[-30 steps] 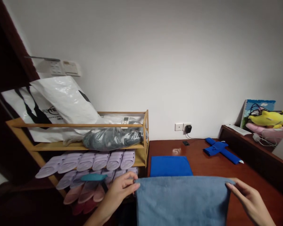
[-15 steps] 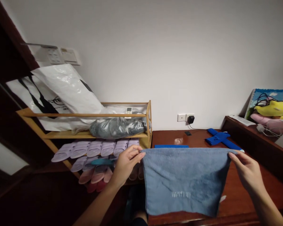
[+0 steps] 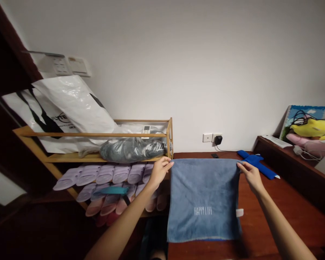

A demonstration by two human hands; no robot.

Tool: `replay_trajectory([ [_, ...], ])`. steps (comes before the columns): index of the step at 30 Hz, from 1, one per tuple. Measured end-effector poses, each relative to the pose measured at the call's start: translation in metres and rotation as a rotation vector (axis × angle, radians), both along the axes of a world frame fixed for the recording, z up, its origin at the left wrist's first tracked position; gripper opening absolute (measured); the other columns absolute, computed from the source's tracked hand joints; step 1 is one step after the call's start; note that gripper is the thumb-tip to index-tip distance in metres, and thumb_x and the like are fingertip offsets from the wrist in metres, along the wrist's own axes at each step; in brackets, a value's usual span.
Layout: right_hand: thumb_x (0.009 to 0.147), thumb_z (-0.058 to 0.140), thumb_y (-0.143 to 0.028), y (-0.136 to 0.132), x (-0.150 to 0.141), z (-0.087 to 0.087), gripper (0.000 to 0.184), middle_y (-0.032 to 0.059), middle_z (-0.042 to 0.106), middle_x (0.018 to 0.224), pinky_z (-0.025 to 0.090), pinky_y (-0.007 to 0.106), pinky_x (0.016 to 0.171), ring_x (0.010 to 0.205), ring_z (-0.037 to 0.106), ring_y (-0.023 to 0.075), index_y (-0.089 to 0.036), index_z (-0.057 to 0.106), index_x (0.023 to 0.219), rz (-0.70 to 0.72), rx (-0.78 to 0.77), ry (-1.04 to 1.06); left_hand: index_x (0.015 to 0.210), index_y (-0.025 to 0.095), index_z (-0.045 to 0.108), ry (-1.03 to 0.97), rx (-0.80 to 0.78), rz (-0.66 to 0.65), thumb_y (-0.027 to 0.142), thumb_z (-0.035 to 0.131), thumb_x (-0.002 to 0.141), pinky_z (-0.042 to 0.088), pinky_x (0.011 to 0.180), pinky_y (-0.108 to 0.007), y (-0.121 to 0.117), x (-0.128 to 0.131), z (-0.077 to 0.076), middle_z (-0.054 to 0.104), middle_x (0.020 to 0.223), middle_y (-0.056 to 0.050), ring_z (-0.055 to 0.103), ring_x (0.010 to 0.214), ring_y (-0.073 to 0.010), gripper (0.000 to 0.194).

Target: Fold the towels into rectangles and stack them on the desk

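A blue-grey towel (image 3: pixel 203 191) with white "HAPPY LIFE" lettering is stretched out over the reddish-brown table (image 3: pixel 276 213). My left hand (image 3: pixel 159 170) pinches its far left corner. Its far right corner is pinched in my right hand (image 3: pixel 249 174). A small white tag sticks out from the towel's right edge. A strip of bright blue shows under the near edge, mostly hidden by the towel. Beyond my right hand lies a folded bright blue cloth (image 3: pixel 257 164).
Left of the table stands a wooden rack (image 3: pixel 168 144) with lilac slippers (image 3: pixel 105 175), white bags (image 3: pixel 76 104) and a remote control (image 3: pixel 146 131). A black plug (image 3: pixel 218 139) sits in the wall socket. At right, a raised ledge holds a yellow plush toy (image 3: pixel 314 128).
Both hands have moved away from me with the towel, and my right hand has shifted left. The towel now lies lower and flatter over the table, covering the blue item behind it.
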State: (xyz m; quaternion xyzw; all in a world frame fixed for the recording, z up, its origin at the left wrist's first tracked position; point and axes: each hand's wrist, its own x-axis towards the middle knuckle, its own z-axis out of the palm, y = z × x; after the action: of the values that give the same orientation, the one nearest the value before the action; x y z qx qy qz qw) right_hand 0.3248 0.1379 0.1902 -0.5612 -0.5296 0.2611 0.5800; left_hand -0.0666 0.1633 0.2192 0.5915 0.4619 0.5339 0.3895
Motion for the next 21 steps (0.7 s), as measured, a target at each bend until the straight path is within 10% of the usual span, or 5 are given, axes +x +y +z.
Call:
replay_trajectory([
  [7,0.066,0.061,-0.061,0.036,0.0,-0.028,0.044,-0.003,0.054,0.062,0.038,0.025,0.057,0.06,0.047,0.0115,-0.017,0.058,0.07,-0.024,-0.029,-0.026,0.078,0.018,0.054,0.071,-0.046,0.065,0.05,0.067,0.069,0.039,0.05,-0.019,0.05,0.005,-0.039,0.055,0.061,0.007,0.053,0.056,-0.0093,0.036],
  [15,0.068,0.046,-0.067,0.085,-0.007,-0.081,0.052,0.0004,0.057,0.061,0.041,0.027,0.056,0.061,0.052,0.0154,-0.017,0.057,0.067,-0.114,-0.133,-0.205,0.113,0.017,0.055,0.335,-0.142,0.134,0.036,0.056,0.088,0.053,0.077,-0.038,0.098,0.018,-0.089,0.059,0.11,-0.006,0.06,0.091,-0.0178,0.031],
  [21,0.081,0.035,-0.05,0.092,-0.035,-0.113,0.056,0.0177,0.063,0.113,0.043,0.043,0.085,0.104,0.057,0.0285,-0.013,0.057,0.115,-0.195,-0.283,-0.478,0.122,0.018,0.051,0.604,-0.042,0.181,0.034,0.051,0.09,0.045,0.093,-0.046,0.094,0.044,-0.122,0.055,0.124,-0.009,0.054,0.11,-0.0226,0.035],
])
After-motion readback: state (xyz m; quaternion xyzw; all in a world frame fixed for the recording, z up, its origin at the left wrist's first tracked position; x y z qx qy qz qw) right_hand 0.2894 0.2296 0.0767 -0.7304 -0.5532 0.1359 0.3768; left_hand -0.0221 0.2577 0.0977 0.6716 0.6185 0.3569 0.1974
